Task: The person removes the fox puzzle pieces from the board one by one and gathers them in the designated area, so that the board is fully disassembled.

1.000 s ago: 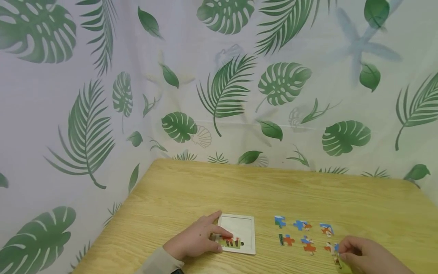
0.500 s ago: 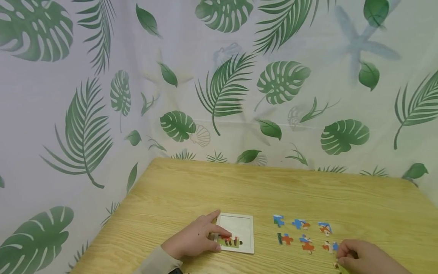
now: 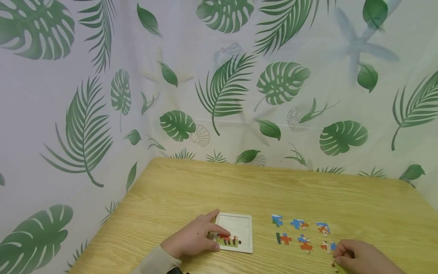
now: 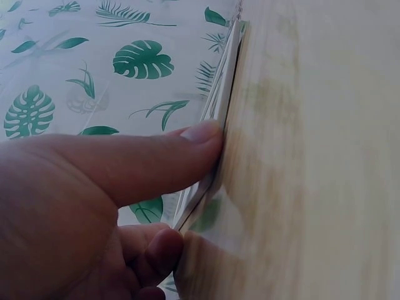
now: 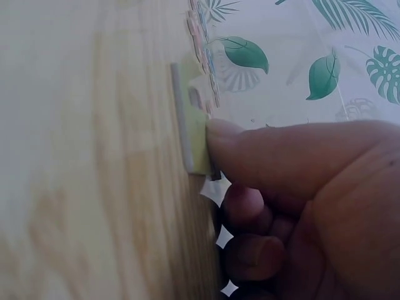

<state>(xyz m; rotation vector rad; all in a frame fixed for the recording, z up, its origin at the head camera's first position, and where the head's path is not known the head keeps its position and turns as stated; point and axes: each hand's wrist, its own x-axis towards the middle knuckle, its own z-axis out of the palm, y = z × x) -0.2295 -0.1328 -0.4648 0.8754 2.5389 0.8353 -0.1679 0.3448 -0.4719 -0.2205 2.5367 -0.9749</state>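
Observation:
In the head view, my left hand point(image 3: 195, 236) rests at the left side of a square white puzzle tray point(image 3: 250, 232). Its index finger reaches over the rim and touches joined green-and-red puzzle pieces point(image 3: 232, 242) in the tray's near-left part. Along the tray's edge lies the straight left thumb point(image 4: 169, 156) in the left wrist view. My right hand point(image 3: 359, 255) pinches a puzzle piece with a yellow-green face point(image 5: 199, 147) at its near edge on the tabletop. Its thumb covers part of that piece, and the other fingers curl behind.
Several loose puzzle pieces lie in two rows between tray and right hand, including a blue corner piece point(image 3: 277, 220), a red piece point(image 3: 284, 238) and a fox-face piece point(image 3: 323, 228). The wooden table point(image 3: 212, 186) meets a leaf-printed curtain point(image 3: 236, 125) behind and at left.
The right hand has shifted slightly towards the near edge with the yellow-green puzzle piece, parting it from the piece above. The left hand keeps its place on the tray.

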